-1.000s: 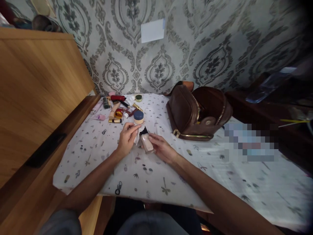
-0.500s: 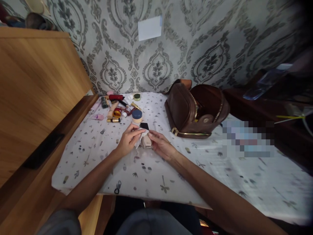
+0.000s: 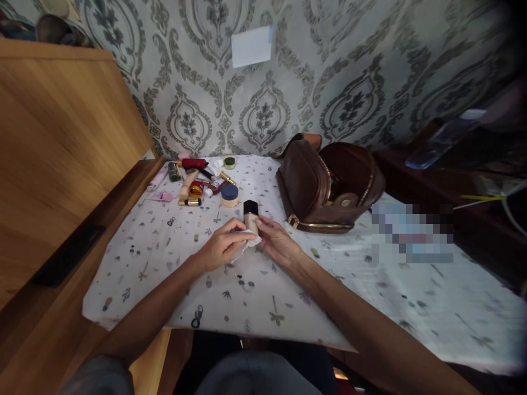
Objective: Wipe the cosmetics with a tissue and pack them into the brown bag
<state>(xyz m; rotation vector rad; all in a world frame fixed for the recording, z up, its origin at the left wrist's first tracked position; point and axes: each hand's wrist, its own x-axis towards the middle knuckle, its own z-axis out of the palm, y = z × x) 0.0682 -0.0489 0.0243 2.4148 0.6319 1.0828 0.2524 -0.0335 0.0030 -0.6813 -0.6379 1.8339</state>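
— Starting from the left, what to see?

— At far left, a wooden cabinet (image 3: 61,137), with a dark flat thing (image 3: 66,255) on the ledge below. Then, on the far left part of the tablecloth (image 3: 288,296), a heap of small cosmetics (image 3: 195,178), and just right of these a blue-lidded jar (image 3: 229,195).

— And the left hand (image 3: 222,249)?

— Near the middle of the cloth, fingers curled, pinching a white tissue (image 3: 247,240) and pressing it against the low part of the bottle (image 3: 250,215).

— Where exactly, this bottle?

— Between the two hands, standing upright on the cloth, black cap on top, a little nearer than the jar. Changed from one second ago: then lying tilted in the right palm, cap pointing away; half a second ago half raised; now set on its base.

— And the tissue, also moved?

— Yes. Before up beside the cap, now down at the foot of the bottle.

— The right hand (image 3: 278,244)?

— Fingers lightly bent, fingertips touching the right side of the bottle, steadying more than gripping. No longer carrying its weight.

— Meaning for the wiping?

— Probably past the upper part and now at the lower body or the base. Only a judgement. Cannot tell if any dirt left on the glass.

— Further right?

— A brown bag (image 3: 329,186), unzipped, lying well apart from the hands, at the far side near the patterned wall.
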